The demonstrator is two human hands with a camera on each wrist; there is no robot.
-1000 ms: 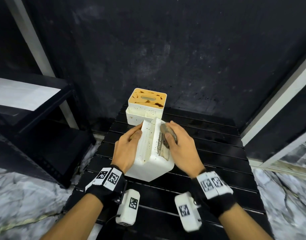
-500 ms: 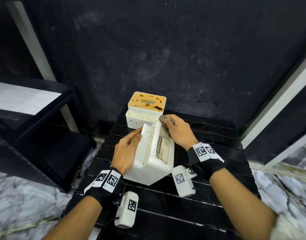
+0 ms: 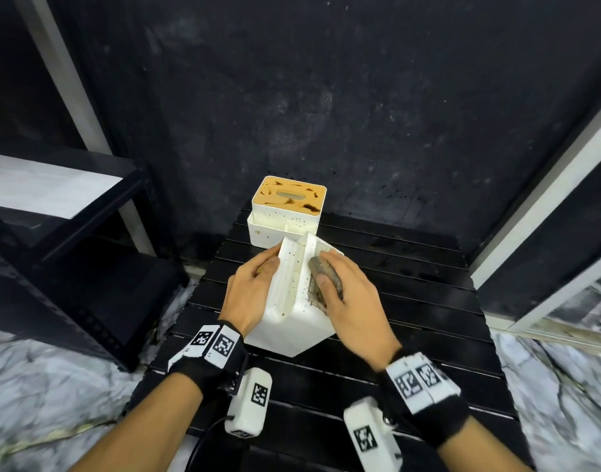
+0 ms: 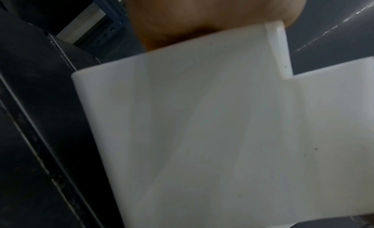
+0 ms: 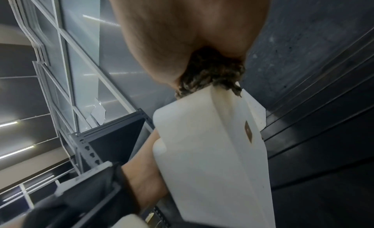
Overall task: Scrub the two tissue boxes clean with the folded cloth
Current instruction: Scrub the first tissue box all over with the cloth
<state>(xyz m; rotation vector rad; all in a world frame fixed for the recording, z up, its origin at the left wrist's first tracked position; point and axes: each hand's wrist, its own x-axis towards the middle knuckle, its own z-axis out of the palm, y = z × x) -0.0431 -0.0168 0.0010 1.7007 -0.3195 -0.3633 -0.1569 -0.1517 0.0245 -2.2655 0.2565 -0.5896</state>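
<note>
Scrubbing the near box (image 3: pixel 292 321), tipped on the counter (image 3: pixel 411 301): your left hand (image 3: pixel 249 294) curls round its side, right hand (image 3: pixel 352 301) presses the cloth (image 3: pixel 326 279) under curled fingers. Far box (image 3: pixel 287 212) looks stained; do it next.

A smooth, matt white plastic tissue box (image 3: pixel 285 321) speckled with brown spots sits on a glossy black slatted table (image 3: pixel 411 301). Against the box presses a rough, nubby cloth (image 3: pixel 326 284) — dark, grimy. Behind it, a second white plastic box (image 3: pixel 285 219) has a wood-look, stained top.
</note>
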